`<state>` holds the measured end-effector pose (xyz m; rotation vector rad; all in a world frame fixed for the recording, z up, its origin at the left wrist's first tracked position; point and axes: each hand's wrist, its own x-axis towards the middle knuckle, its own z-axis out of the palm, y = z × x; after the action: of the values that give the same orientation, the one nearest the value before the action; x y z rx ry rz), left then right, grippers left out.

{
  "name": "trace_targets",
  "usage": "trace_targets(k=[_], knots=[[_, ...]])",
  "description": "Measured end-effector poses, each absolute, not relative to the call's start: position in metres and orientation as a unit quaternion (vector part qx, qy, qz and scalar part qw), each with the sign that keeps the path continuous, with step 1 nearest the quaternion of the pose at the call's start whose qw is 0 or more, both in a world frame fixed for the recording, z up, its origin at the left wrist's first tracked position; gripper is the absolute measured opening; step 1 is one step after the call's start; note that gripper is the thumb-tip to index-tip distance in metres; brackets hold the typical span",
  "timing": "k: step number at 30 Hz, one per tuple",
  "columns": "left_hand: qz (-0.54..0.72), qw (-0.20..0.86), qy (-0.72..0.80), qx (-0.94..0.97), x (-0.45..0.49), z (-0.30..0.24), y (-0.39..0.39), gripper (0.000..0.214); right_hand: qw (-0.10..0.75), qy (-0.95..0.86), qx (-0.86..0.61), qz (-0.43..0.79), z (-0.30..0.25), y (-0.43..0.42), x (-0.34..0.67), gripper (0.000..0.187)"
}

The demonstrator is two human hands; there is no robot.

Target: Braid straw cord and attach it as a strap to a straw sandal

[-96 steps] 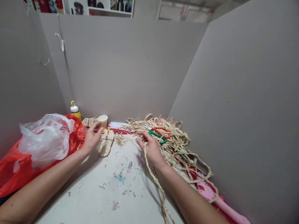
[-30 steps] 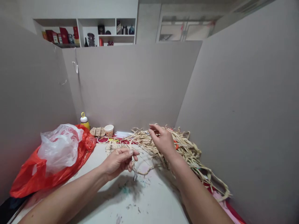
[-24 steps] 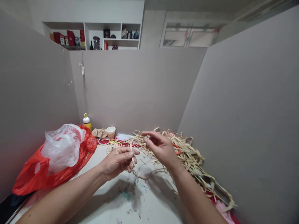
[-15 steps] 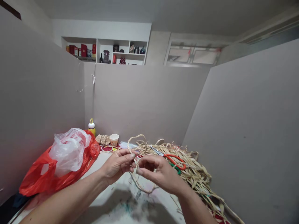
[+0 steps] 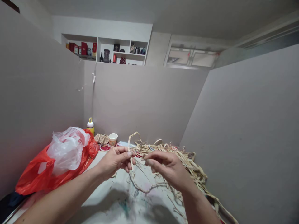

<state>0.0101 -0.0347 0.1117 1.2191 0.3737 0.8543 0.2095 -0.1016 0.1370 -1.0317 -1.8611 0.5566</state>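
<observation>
A red plastic bag, w/ a translucent bag over it, fills the left of the surface, near a yellow bottle, a woven pad and a paper cup at the back. To their right, in the foreground, a person's left hand holds a braided cord, its grip pinching the piece btwn thumb and fingers. The cord's long axis stands approx. upright there: one part arches above the thumb and bends over to the right; the other drops below the fingers, then sweeps right in a slack curve until lost from view by the right hand. That hand is just R of the pinched spot, thumb and fingertips close together and pointing left, i.e. across the upright stretch; can't tell if its grip has a thin strand. The left is thus the nearer hand, and the short gap btwn the two looks to be what counts. Far right, past both, lies a pile of loose straw strips
</observation>
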Motion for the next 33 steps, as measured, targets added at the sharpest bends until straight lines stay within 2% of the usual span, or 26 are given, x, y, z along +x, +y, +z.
trace_targets(k=[3,5,7,10,15,18,23,33], knots=[[0.355,0.719,0.17,0.573,0.008,0.112,-0.036,0.023,0.535,-0.724,-0.393,0.188,0.136,-0.102,0.214,0.014],[0.329,0.721,0.164,0.587,0.007,0.112,-0.037,0.024,0.559,-0.726,-0.381,0.122,0.134,-0.103,0.211,0.01],[0.299,0.724,0.151,0.603,0.007,0.112,-0.039,0.024,0.543,-0.752,-0.371,0.044,0.132,-0.102,0.206,0.022],[0.264,0.722,0.131,0.626,0.006,0.111,-0.039,0.024,0.473,-0.802,-0.36,-0.06,0.128,-0.098,0.198,0.034],[0.277,0.691,0.153,0.65,0.005,0.111,-0.038,0.024,0.427,-0.829,-0.333,-0.143,0.122,-0.089,0.196,0.02],[0.313,0.683,0.177,0.636,0.005,0.111,-0.039,0.021,0.412,-0.827,-0.355,-0.143,0.121,-0.088,0.196,0.015],[0.353,0.681,0.185,0.614,0.007,0.11,-0.036,0.022,0.407,-0.824,-0.378,-0.114,0.122,-0.092,0.193,0.018],[0.419,0.682,0.172,0.574,0.008,0.113,-0.037,0.019,0.436,-0.797,-0.414,0.051,0.124,-0.098,0.184,0.024]])
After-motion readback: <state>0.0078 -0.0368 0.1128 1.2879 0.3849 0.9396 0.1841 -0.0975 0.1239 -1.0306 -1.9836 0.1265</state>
